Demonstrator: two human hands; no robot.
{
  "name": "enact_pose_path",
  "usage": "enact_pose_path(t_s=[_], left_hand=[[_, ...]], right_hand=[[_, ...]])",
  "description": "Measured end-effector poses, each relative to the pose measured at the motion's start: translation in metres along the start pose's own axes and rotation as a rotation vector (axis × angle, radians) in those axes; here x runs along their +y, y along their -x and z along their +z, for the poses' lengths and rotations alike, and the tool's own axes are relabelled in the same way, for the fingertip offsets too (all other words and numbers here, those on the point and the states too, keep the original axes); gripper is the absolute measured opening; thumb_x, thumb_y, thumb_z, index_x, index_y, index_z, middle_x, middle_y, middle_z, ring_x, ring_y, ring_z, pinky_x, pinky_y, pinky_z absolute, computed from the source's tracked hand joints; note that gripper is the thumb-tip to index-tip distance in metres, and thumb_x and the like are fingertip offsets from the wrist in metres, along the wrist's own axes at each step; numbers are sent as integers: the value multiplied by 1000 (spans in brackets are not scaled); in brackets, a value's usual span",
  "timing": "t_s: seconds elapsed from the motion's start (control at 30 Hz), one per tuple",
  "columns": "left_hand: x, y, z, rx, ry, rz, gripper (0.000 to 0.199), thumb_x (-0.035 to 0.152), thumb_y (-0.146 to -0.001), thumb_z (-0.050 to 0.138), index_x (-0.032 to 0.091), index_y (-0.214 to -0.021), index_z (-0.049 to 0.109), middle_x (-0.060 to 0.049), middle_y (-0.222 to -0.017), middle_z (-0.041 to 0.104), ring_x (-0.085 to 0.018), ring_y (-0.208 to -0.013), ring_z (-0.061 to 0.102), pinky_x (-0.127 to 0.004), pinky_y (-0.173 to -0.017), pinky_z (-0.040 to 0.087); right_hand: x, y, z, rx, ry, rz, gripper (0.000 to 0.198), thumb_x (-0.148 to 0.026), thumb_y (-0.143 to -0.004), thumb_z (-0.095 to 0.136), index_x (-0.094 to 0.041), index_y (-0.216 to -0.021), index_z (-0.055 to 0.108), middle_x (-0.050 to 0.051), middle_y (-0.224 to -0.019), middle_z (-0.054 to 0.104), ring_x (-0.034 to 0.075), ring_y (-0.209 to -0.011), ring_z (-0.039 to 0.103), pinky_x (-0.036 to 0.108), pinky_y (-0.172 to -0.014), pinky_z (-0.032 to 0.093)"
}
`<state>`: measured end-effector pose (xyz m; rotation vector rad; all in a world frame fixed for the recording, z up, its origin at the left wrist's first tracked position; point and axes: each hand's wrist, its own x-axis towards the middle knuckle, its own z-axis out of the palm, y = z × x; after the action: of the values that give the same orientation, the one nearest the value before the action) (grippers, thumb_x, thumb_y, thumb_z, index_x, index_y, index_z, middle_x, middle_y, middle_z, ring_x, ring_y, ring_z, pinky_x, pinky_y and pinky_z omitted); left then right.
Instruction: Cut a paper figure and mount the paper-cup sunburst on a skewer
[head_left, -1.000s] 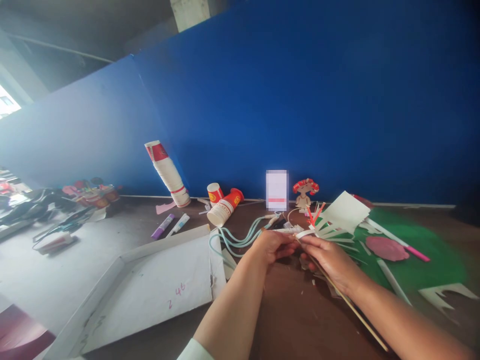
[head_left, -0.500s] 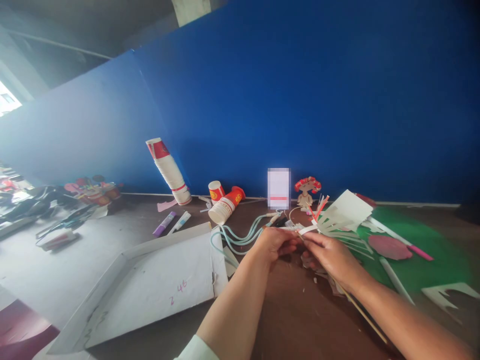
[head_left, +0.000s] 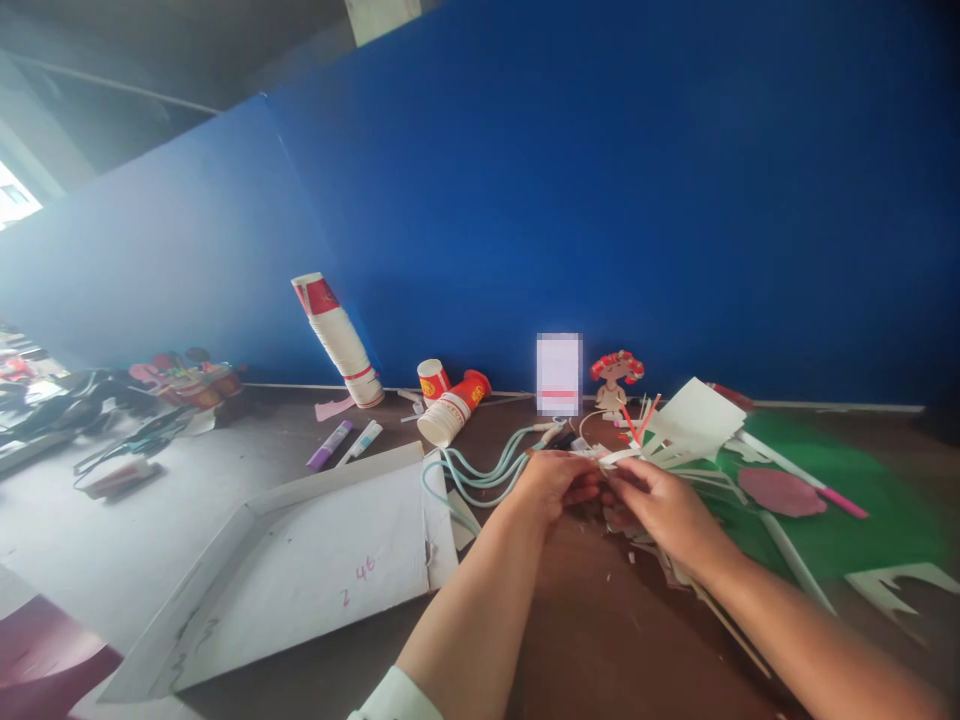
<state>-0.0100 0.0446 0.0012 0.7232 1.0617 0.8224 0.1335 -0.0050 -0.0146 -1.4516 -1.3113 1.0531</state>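
My left hand (head_left: 559, 482) and my right hand (head_left: 660, 505) meet over the brown table, fingertips pinched together. Between them is a white paper strip (head_left: 619, 457), curled at the fingertips. A thin wooden stick (head_left: 731, 630) runs down from under my right hand along the forearm; whether the fingers grip it is hidden. Just beyond my right hand, a white sheet cut into fringes (head_left: 701, 415) fans out, with orange-red paper strips (head_left: 641, 420) beside it. Behind these stands a small paper figure with curly red hair (head_left: 616, 380).
At left lies a shallow white cardboard tray (head_left: 315, 560). Pale blue cables (head_left: 487, 470) loop near my left hand. Paper cups (head_left: 454, 408) and a leaning cup stack (head_left: 341, 340) are behind, with a purple glue stick (head_left: 330, 445). Green sheet (head_left: 885, 520) and pink oval (head_left: 780, 492) lie right.
Both hands stay nearly in place, with small finger movements at the paper strip. The fringed strips beside my right hand have shifted slightly.
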Motion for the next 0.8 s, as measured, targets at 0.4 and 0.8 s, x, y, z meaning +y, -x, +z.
enact_pose_path(t_s=[0.4,0.8], left_hand=[[-2,1,9,33,27,-17,15,5,-76,69,11,-65,60,4,-51,50,-6,-42,49,-17,-48,52],[-4,-2,9,92,71,-88,15,6,-73,74,11,-64,63,2,-51,52,-6,-43,48,-16,-46,49]], right_hand=[[-2,2,-1,86,191,-122,31,-30,-81,63,-24,-109,75,3,-91,81,28,-89,73,33,-72,54],[-1,-6,-8,-24,137,-143,26,-29,-78,67,-28,-100,81,0,-95,82,29,-91,74,36,-85,55]])
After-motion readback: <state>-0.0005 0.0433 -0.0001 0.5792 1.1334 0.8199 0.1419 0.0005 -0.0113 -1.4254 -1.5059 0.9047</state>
